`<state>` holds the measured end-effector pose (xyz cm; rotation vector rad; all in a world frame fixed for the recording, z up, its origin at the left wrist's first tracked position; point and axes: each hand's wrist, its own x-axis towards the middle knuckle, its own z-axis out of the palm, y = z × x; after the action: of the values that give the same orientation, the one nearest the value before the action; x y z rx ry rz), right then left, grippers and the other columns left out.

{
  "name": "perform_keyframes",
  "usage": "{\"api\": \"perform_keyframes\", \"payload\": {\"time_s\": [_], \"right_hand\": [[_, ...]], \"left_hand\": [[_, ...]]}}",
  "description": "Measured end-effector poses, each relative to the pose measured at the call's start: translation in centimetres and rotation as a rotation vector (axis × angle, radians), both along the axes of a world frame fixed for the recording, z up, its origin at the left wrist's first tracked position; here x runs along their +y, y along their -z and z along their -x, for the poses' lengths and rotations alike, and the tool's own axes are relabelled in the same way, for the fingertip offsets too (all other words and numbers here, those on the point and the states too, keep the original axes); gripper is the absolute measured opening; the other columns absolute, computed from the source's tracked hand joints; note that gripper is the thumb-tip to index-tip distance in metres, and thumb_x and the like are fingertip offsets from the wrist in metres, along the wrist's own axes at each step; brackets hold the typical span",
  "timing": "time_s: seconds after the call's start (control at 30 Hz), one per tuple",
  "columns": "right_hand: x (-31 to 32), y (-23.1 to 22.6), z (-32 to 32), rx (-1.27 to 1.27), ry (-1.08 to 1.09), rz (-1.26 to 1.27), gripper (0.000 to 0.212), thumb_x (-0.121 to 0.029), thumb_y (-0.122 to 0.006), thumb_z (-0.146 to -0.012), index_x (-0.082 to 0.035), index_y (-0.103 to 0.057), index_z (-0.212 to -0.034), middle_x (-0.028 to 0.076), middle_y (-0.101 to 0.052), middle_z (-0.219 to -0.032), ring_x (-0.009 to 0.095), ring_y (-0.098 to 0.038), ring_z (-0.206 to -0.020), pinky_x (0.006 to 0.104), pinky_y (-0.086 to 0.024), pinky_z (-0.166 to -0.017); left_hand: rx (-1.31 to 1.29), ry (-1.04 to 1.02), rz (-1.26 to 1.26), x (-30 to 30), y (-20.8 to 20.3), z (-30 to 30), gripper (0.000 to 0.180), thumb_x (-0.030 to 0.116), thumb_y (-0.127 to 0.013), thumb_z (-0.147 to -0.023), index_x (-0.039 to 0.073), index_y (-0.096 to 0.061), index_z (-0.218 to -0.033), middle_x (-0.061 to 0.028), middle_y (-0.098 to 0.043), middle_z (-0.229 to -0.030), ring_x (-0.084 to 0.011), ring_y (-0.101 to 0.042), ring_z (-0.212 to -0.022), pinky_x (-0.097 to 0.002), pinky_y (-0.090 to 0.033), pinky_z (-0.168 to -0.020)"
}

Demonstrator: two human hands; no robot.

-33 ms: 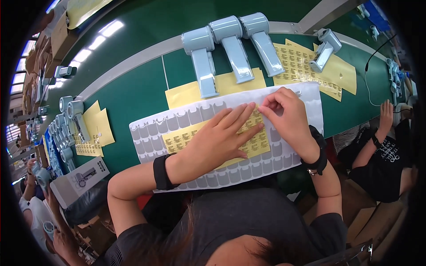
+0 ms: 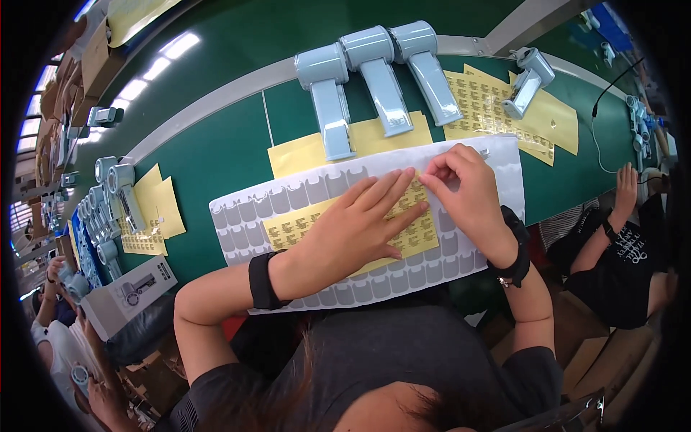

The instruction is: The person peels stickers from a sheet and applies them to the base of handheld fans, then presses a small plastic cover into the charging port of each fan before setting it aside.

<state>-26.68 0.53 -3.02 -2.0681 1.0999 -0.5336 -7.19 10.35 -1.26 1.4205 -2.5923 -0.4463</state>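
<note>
Label sheet (image 2: 419,232), yellow with dark print, lies directly under the left hand (image 2: 353,227), on top of a larger white sheet (image 2: 509,165) with rows of grey shapes. Left hand flat, fingers spread, gripping nothing; palm and fingers cover the label sheet's middle, so print shows to its left, between the fingers and at its right end.

Right hand (image 2: 466,193) at the label sheet's upper right corner, just beside the left fingertips. Thumb and forefinger drawn together in a pinch, other fingers curled. Cannot tell whether a label or the sheet's edge is between the tips.

White sheet lies on the green table (image 2: 216,162), slightly askew. Beyond it, three pale blue devices (image 2: 332,108) side by side, handles toward the person. More yellow sheets (image 2: 479,104) upper right.
</note>
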Motion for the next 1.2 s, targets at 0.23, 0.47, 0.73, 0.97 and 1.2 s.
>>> {"api": "perform_keyframes", "payload": {"time_s": [0.23, 0.47, 0.73, 0.97, 1.2], "right_hand": [[-0.2, -2.7, 1.6, 0.010, -0.240, -0.118, 0.010, -0.002, -0.072, -0.082, -0.002, -0.063, -0.087, 0.004, -0.060, -0.088, 0.015, -0.056, -0.078, 0.0267, -0.046, -0.071], [-3.9, -6.3, -1.9, -0.116, -0.108, -0.268, 0.009, -0.008, -0.070, -0.085, -0.006, -0.063, -0.088, 0.005, -0.057, -0.098, 0.020, -0.053, -0.090, 0.0287, -0.042, -0.084], [-3.7, -1.6, -8.7, -0.023, -0.216, 0.140, 0.014, -0.018, -0.075, -0.083, -0.009, -0.065, -0.086, 0.008, -0.052, -0.114, 0.026, -0.043, -0.111, 0.0381, -0.036, -0.098], [-3.6, -1.6, -9.7, 0.039, -0.244, 0.119, 0.014, -0.019, -0.076, -0.082, -0.009, -0.066, -0.083, 0.008, -0.051, -0.109, 0.027, -0.044, -0.105, 0.0381, -0.037, -0.095], [-3.5, -0.5, -10.3, 0.054, -0.233, 0.221, 0.014, -0.014, -0.076, -0.080, -0.008, -0.065, -0.084, 0.008, -0.051, -0.107, 0.027, -0.046, -0.101, 0.0380, -0.037, -0.093]], "left_hand": [[0.008, -0.011, 0.002, -0.2, 0.0, -0.2, 0.078, 0.048, -0.073, -0.075, 0.020, -0.049, -0.144, -0.0178, -0.034, -0.155, -0.0281, -0.039, -0.139, -0.0395, -0.035, -0.112], [0.055, -0.034, 0.050, 0.3, 0.4, -0.2, 0.075, 0.045, -0.073, -0.075, 0.013, -0.051, -0.139, -0.0189, -0.037, -0.151, -0.0298, -0.038, -0.140, -0.0385, -0.037, -0.110], [0.158, -0.215, 0.075, 0.8, -3.3, -5.2, 0.030, 0.021, -0.070, -0.083, 0.003, -0.064, -0.107, -0.0134, -0.060, -0.108, -0.0293, -0.058, -0.107, -0.0384, -0.047, -0.089], [0.144, -0.516, 0.279, -1.1, -0.9, -9.2, 0.015, 0.013, -0.072, -0.084, 0.002, -0.064, -0.091, -0.0078, -0.061, -0.081, -0.0244, -0.061, -0.076, -0.0371, -0.047, -0.067], [0.329, -0.671, 0.037, -3.4, 0.2, -8.5, 0.026, 0.023, -0.073, -0.086, 0.001, -0.059, -0.081, -0.0125, -0.058, -0.079, -0.0310, -0.059, -0.072, -0.0415, -0.047, -0.063]]}}
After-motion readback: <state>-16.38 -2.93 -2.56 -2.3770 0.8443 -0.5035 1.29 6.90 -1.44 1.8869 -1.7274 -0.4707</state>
